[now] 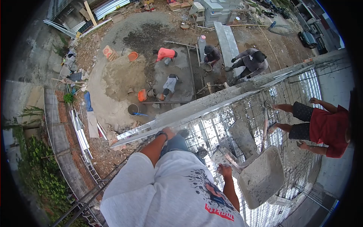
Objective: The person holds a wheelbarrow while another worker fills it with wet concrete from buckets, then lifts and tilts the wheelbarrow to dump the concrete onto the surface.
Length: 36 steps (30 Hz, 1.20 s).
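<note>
My left hand [169, 132], with a dark watch at the wrist, is low beside my leg, close to the long concrete beam [181, 116]; its fingers are too unclear to read. On the other side, my right hand [225, 170] has curled fingers and is near a cement-smeared tool [230, 158]. Whether it holds anything is too small to make out. A grey, cement-coated wheelbarrow tray [261, 178] lies just right of that hand. Under and around it, a rebar grid [211, 130] covers shiny metal decking.
A person in a red shirt [329, 130] stands barefoot on the grid at right, beside a long-handled tool [264, 130]. Below the beam, several people work near a sand pile [123, 77], orange tubs [142, 95] and a dark bucket [133, 109].
</note>
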Each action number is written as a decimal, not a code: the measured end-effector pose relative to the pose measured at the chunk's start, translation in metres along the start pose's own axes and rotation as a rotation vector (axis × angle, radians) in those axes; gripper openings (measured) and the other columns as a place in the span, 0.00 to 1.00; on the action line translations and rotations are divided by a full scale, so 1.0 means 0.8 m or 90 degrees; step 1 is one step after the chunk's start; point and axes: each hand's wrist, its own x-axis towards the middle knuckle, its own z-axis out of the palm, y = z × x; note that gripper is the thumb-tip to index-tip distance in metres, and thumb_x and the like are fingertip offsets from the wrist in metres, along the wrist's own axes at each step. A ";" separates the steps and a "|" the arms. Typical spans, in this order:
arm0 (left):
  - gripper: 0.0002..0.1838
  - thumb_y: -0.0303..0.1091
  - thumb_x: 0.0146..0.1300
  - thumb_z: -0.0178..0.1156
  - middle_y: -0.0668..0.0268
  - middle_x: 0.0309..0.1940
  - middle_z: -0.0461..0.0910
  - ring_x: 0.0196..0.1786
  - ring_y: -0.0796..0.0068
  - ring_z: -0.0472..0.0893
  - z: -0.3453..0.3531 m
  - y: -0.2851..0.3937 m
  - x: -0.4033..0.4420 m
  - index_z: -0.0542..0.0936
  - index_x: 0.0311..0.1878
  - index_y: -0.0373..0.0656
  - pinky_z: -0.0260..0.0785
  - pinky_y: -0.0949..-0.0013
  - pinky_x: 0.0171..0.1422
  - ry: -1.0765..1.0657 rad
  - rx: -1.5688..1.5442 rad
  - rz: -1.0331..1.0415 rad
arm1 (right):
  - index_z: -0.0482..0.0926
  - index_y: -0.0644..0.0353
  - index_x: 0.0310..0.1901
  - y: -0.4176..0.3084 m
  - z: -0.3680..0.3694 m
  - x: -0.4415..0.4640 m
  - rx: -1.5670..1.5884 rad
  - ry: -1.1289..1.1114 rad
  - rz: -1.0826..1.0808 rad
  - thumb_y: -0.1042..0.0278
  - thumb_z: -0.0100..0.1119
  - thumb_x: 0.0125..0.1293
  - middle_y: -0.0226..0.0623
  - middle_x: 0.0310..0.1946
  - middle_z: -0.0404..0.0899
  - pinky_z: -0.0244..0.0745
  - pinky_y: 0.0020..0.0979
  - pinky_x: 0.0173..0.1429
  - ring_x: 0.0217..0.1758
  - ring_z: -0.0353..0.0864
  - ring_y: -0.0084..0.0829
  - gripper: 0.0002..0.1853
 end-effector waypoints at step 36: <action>0.22 0.48 0.48 0.62 0.55 0.47 0.81 0.52 0.54 0.79 0.000 0.032 -0.002 0.83 0.47 0.49 0.71 0.62 0.57 0.019 0.043 0.083 | 0.75 0.65 0.32 0.026 0.005 0.001 0.032 0.005 0.011 0.63 0.63 0.62 0.43 0.23 0.81 0.74 0.28 0.25 0.23 0.81 0.31 0.13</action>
